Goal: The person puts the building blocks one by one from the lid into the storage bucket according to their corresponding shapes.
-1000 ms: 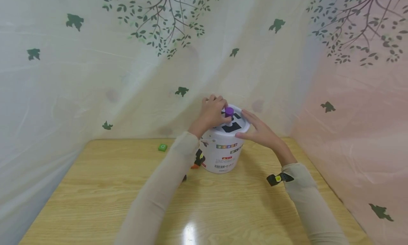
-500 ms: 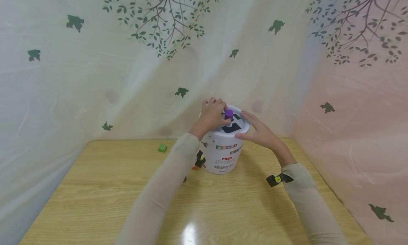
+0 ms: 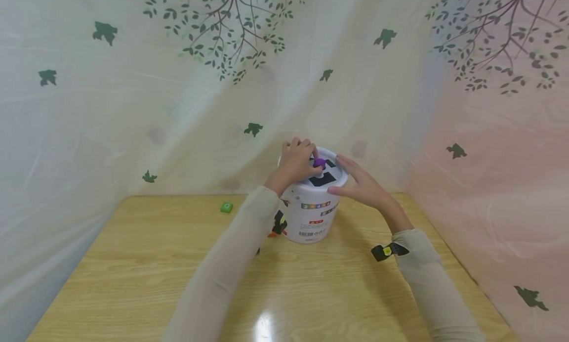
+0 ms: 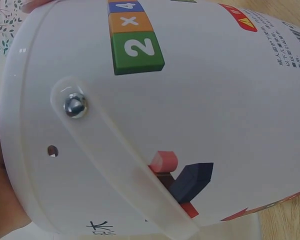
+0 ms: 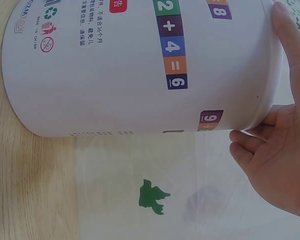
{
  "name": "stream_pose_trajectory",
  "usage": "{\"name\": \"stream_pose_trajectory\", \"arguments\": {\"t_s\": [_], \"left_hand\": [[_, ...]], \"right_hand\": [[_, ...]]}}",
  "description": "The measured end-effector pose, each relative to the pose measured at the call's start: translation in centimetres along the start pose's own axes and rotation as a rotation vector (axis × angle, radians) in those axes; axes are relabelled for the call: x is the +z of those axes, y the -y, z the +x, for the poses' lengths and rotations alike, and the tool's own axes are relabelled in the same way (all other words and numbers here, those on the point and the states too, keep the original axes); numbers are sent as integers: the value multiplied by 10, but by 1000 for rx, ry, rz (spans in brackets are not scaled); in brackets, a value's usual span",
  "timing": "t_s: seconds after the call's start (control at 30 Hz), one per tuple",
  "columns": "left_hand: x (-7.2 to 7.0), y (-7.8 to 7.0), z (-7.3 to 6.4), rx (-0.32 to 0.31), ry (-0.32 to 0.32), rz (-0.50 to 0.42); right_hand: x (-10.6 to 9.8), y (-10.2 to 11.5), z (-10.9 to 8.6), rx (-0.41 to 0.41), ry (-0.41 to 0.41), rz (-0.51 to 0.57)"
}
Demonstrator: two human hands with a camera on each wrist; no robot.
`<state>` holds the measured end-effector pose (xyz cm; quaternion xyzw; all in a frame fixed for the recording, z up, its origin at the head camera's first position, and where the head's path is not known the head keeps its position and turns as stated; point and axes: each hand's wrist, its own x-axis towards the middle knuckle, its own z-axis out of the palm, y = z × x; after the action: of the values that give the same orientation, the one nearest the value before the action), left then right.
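Observation:
A white bucket (image 3: 311, 218) with printed number blocks stands upright on the wooden table. Its white lid (image 3: 339, 173) has several dark shaped openings. My left hand (image 3: 295, 161) is over the lid, thumb and index finger pinching a small purple block (image 3: 319, 162), which stands low at an opening. In the left wrist view, the bucket's pale handle (image 4: 122, 162) hangs from a metal rivet. My right hand (image 3: 362, 185) holds the right side of the bucket's rim, thumb toward the front. Its fingers (image 5: 247, 142) bend against the rim in the right wrist view.
A green block (image 3: 226, 207) with a white character lies on the table (image 3: 146, 268), left of the bucket. Behind the table hangs a pale cloth (image 3: 200, 109) printed with leaves and branches. Another cloth side closes in on the right.
The purple block has sunk lower into the lid, so less of it shows above. Both hands stay in nearly the same place, and the bucket has not shifted.

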<state>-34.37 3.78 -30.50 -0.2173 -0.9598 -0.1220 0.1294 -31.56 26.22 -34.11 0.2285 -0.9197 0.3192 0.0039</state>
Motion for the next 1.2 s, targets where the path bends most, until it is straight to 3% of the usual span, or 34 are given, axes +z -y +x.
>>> {"name": "stream_pose_trajectory", "arguments": {"t_s": [0.7, 0.87, 1.2], "left_hand": [[-6, 4, -6, 11, -38, -10], [-10, 12, -12, 20, -71, -29], [-23, 34, -30, -6, -167, -169]], "right_hand": [[0, 0, -1, 6, 2, 1], [0, 0, 0, 2, 1, 0], [1, -1, 1, 2, -9, 2]]}}
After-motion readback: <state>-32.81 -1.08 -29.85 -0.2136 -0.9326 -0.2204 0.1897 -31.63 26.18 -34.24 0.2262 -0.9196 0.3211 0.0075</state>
